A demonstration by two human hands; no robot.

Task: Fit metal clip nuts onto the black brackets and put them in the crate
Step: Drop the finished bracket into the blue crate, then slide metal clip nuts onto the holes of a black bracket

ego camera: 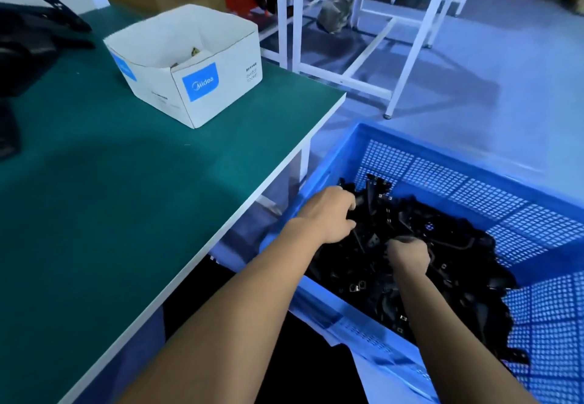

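- Your left hand (328, 214): grip curled down into the brackets (420, 245) in the crate (474, 163); hold unclear.
- Your right hand (407, 253): grip fisted among brackets, contents hidden.

One blue crate (474, 163), one white cardboard box (202, 65), two green-topped tables (126, 182) — the second stands farther back. Two hands work in a heap of black brackets (442, 245) — too tangled to count.
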